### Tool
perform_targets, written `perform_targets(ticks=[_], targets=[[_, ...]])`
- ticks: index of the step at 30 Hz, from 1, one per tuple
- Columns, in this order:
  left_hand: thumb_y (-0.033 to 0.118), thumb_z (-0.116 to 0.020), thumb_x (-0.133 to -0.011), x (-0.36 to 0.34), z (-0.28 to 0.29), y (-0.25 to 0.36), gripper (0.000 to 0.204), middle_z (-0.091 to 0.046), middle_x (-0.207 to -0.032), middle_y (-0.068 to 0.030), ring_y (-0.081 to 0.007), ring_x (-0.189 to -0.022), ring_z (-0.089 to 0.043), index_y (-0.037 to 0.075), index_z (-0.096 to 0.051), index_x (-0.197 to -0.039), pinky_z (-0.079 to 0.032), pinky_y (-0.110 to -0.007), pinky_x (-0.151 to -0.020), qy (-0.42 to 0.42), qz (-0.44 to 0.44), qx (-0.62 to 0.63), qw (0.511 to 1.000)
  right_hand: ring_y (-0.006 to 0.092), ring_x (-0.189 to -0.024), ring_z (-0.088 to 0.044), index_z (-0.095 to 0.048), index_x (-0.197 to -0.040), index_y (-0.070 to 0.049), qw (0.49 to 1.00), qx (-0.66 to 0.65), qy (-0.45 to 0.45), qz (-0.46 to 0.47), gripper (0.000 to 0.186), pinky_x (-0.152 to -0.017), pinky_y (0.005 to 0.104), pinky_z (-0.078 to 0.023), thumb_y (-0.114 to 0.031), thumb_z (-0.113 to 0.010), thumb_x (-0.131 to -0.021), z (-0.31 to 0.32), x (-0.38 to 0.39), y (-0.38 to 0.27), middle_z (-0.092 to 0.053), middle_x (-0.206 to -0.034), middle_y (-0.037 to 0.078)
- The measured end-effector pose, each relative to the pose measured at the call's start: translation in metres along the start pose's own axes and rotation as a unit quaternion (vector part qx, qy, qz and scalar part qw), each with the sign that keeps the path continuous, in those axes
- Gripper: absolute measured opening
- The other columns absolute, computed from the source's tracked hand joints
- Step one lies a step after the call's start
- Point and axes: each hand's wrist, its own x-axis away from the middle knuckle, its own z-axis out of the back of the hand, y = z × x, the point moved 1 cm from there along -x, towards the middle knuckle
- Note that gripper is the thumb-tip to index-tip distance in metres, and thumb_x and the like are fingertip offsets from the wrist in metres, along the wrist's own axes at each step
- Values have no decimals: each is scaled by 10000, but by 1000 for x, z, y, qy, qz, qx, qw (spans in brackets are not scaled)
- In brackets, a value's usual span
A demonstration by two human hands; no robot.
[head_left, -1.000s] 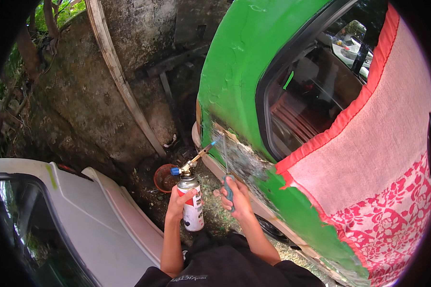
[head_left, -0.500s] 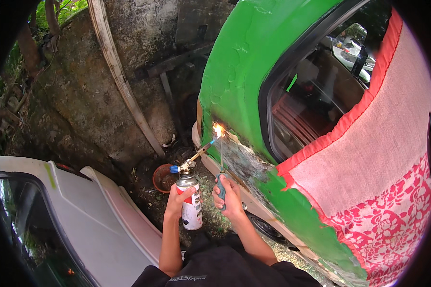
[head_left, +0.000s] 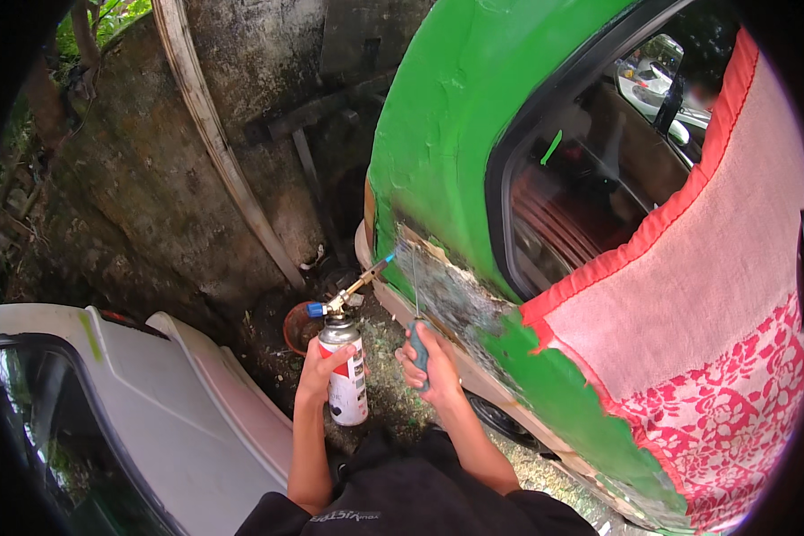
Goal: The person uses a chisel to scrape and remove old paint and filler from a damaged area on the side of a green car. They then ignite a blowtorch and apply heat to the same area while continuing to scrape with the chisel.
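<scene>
My left hand (head_left: 314,373) is wrapped around a gas blowtorch (head_left: 347,389), a white and red canister with a brass nozzle and blue knob. A small blue flame leaves the nozzle toward the rear side panel of a green car (head_left: 438,143). My right hand (head_left: 436,362) grips the dark grey-green handle of a screwdriver-like tool (head_left: 418,338). Its long thin shaft points up to the upper end of a bare, scraped patch (head_left: 460,304) in the paint. Dark scorching borders that patch. The tool's tip is hard to make out there.
A pink and red cloth (head_left: 688,268) hangs over the car beside its window (head_left: 590,179). To the left stands a white car (head_left: 179,402). Behind are a stained wall (head_left: 143,196), a leaning wooden plank (head_left: 210,116) and a reddish-brown pot (head_left: 297,330) on the ground.
The bright orange flame at the patch's upper end is gone; only the blue flame shows. The blowtorch has shifted slightly left, and the tool has moved slightly right.
</scene>
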Motion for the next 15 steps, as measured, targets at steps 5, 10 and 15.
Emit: perform_targets(ticks=[5,10,15], targets=[[213,-766,-800,1,1,5,327,-669,-805,-102,-199,-623,-681,1,-607,-991,-567,-335,-575,-7,-4,-3,1000,66,-386,-342,-506,-1024,-56,1000,11,10,21,286,-332,222,-254,-342,-523,-1026,13,12,9,-489,-689,19],[204,-769,-797,-3,6,-2,339,-668,-816,-106,-200,-627,-679,1,-600,-1009,-569,-344,-588,0,25,-2,1000,61,-381,-338,-509,-1039,-56,999,18,28,2,284,-328,222,-254,-340,-520,-1027,2,-6,7,-488,-690,17],[220,-772,-800,-2,10,-2,349,-669,-823,-109,-212,-646,-684,2,-603,-1013,-582,-377,-621,-19,4,-7,1000,73,-401,-368,-501,-1087,-47,999,42,24,7,308,-346,226,-285,-343,-545,-1016,10,1,5,-495,-721,28]])
